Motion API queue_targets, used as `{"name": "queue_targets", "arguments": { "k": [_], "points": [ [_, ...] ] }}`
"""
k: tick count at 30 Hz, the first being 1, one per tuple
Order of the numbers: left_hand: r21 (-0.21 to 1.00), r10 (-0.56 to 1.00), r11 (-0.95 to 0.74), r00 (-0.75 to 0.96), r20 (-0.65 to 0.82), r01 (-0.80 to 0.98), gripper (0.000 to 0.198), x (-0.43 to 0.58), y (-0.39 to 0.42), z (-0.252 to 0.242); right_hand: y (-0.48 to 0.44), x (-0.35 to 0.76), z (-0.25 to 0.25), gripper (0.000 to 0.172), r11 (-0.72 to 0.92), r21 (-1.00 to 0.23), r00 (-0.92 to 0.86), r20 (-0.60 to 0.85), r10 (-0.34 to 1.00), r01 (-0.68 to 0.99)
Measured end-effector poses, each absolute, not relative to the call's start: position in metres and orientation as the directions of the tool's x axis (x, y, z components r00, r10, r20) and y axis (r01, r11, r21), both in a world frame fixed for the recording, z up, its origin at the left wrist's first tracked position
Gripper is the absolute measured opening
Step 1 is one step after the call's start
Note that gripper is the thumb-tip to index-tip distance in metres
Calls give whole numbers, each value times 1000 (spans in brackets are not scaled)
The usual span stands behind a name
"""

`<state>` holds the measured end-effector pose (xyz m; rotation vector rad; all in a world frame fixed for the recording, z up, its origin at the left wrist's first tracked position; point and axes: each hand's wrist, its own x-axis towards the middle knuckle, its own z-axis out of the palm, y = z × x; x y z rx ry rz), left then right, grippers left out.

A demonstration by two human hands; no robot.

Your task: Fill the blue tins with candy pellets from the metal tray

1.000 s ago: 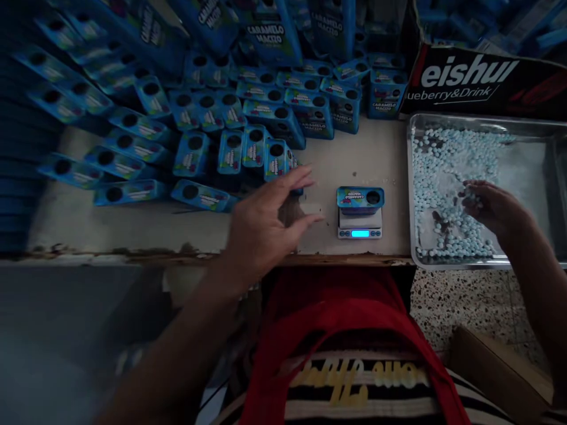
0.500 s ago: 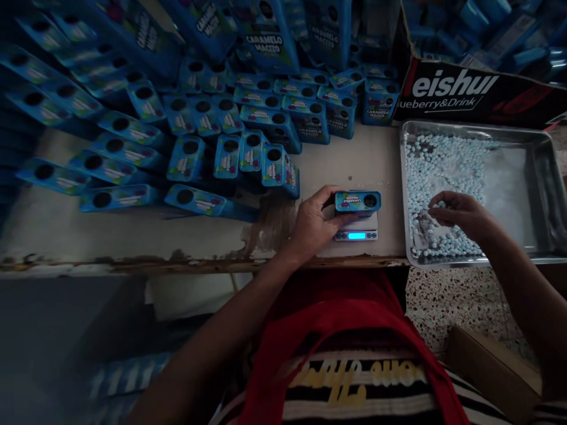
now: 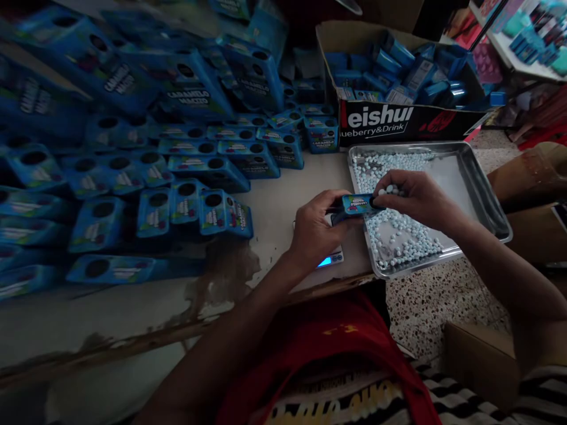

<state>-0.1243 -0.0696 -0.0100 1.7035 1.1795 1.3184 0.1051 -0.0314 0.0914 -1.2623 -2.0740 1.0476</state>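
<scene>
My left hand [image 3: 315, 229] grips a small blue candy tin [image 3: 357, 204] from its left end, holding it over a small digital scale [image 3: 330, 258] whose display glows blue. My right hand [image 3: 416, 198] is closed on a pinch of small pale blue candies [image 3: 390, 190] right at the tin's round hole on its right end. Below that hand lies a metal tray [image 3: 478, 189] with many loose pale blue candies [image 3: 394, 239] spread over its left half.
Rows and stacks of matching blue tins [image 3: 186, 177] cover the table's left and back. A cardboard box [image 3: 390, 118] full of blue packs stands behind the tray. The worn table edge [image 3: 177, 336] runs in front; a brown box [image 3: 482, 354] sits on the speckled floor at right.
My left hand reached to the tin on the scale, gripped it and lifted it toward the tray. My right hand picked up candies from the tray and brought them to the tin's hole.
</scene>
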Motion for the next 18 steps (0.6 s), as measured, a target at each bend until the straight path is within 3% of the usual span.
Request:
{"name": "queue_targets", "arguments": {
  "k": [5,12,16,18],
  "points": [
    [869,918,-395,81,389,297,38,-113,-67,-13,-36,113,92,19,284,-754,-426,6,905,592],
    [851,910,-412,110,399,324,39,-101,-65,-17,-40,126,88,24,229,-763,-352,3,936,604],
    [863,910,-415,113,400,287,38,-94,-65,-20,-41,129,88,18,137,-833,-291,-30,956,536],
    [879,917,-399,97,388,259,38,-95,-65,-22,-41,138,83,18,14,-914,-205,-76,976,406]
  ]
}}
